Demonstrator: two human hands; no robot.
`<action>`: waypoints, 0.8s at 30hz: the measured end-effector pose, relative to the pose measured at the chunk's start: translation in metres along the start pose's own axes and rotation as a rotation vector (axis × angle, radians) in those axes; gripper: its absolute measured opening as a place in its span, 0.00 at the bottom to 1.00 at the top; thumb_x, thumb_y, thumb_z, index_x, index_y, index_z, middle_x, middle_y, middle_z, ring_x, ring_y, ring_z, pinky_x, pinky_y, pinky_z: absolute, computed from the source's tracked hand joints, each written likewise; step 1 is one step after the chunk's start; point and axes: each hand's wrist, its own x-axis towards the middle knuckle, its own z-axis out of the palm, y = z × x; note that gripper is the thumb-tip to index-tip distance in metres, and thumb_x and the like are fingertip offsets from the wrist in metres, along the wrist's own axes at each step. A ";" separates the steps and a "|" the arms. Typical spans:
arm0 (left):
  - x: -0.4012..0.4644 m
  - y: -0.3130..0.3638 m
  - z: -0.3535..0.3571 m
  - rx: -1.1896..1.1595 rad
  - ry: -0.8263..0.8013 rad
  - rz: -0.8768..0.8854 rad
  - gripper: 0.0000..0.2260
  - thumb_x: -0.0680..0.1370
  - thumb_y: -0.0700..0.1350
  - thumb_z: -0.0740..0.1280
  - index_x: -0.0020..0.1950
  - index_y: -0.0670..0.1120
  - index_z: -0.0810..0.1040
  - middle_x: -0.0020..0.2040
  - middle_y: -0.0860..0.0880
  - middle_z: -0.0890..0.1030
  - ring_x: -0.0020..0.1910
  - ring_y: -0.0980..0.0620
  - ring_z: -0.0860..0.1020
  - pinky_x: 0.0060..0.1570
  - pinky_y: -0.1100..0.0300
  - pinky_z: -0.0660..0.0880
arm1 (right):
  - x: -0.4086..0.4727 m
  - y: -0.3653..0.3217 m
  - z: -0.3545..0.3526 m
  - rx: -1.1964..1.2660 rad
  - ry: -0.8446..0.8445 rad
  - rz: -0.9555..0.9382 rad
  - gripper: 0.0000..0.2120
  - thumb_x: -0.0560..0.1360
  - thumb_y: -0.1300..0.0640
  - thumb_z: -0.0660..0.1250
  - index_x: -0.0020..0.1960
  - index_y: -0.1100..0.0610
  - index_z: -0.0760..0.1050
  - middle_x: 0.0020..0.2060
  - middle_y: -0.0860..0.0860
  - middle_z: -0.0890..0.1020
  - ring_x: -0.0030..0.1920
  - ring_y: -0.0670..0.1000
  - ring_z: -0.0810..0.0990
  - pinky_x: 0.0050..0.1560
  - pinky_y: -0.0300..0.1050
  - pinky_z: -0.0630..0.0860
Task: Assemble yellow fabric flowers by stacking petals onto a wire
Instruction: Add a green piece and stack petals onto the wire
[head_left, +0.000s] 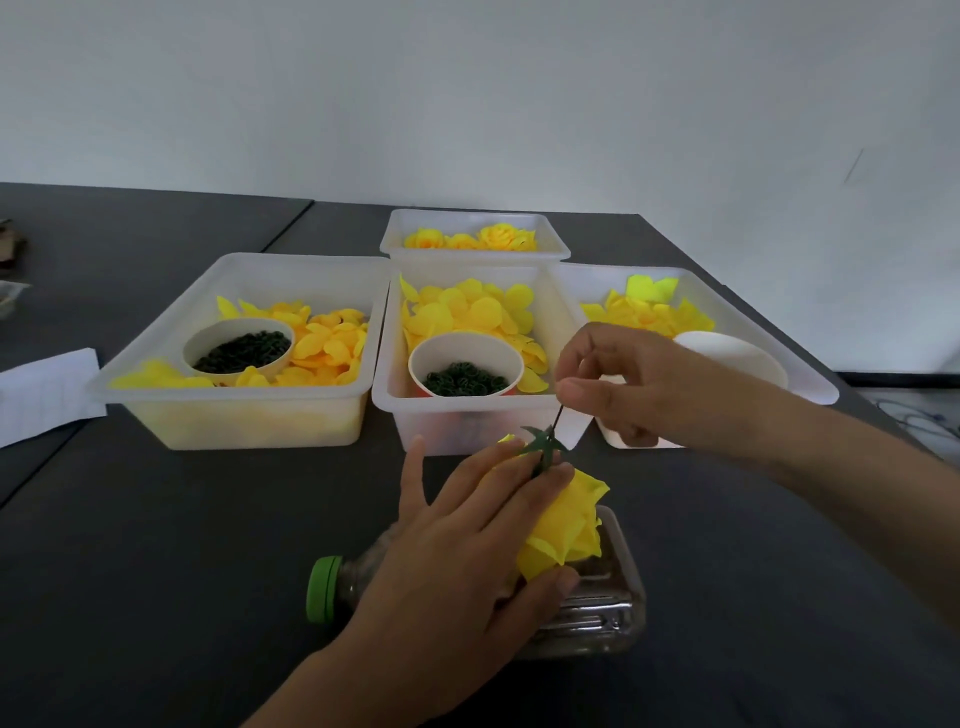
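Setting: Dark grey desk (182, 519) was seen against a pale, bare wall, its far edge running across the view.
Far edge of desk: a small white bin (556, 244) of finished yellow flowers (498, 236) was placed nearest the wall.
Middle of desk: three larger white bins were set side by side; the left bin (234, 415) and the middle bin (384, 364) each held loose yellow petals (467, 306) and a paper cup (465, 345) of small dark green rings, while the right bin (810, 384) held petals and a white bowl (737, 353).
Near edge of desk: a clear plastic bottle (597, 618) with a green cap (323, 588) was laid on its side.
Left edge of desk: a sheet of white paper (47, 395) was seen.
Task's thing: a nearly complete yellow flower (563, 525) was held above the bottle, base turned up, with a green calyx (543, 446) seated at its base and a thin dark wire (558, 418) rising from it.
Left hand (467, 551): its fingers were curled round the flower, thumb under the bloom and two fingers either side of the calyx.
Right hand (639, 384): the upper end of the wire was pinched between thumb and forefinger.
Step in hand: judged to be the closing one, the calyx being pressed down against the stacked petals.
Next move: a firm hold on the bloom would be called for while the wire is steadied or drawn, so that the petals are kept tight; the flower would then be due for the far bin.
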 end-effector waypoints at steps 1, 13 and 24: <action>0.000 0.000 -0.001 -0.003 -0.009 -0.009 0.26 0.80 0.67 0.44 0.76 0.60 0.61 0.75 0.61 0.65 0.77 0.60 0.56 0.72 0.38 0.42 | -0.001 -0.001 0.000 0.027 0.032 -0.080 0.18 0.64 0.42 0.70 0.44 0.54 0.76 0.35 0.46 0.77 0.25 0.42 0.70 0.28 0.36 0.67; -0.004 -0.004 -0.007 -0.038 -0.046 0.032 0.22 0.79 0.69 0.45 0.74 0.72 0.55 0.80 0.58 0.52 0.79 0.54 0.42 0.69 0.31 0.35 | -0.005 -0.002 0.027 -0.149 -0.046 -0.160 0.05 0.73 0.63 0.72 0.39 0.59 0.79 0.30 0.50 0.82 0.30 0.42 0.78 0.33 0.32 0.71; -0.003 -0.026 -0.019 -0.702 0.327 -0.024 0.18 0.82 0.53 0.55 0.58 0.51 0.83 0.66 0.56 0.75 0.70 0.46 0.71 0.65 0.52 0.71 | -0.002 0.004 0.038 -0.091 -0.071 -0.095 0.06 0.72 0.65 0.73 0.37 0.61 0.79 0.32 0.57 0.83 0.32 0.47 0.80 0.37 0.43 0.78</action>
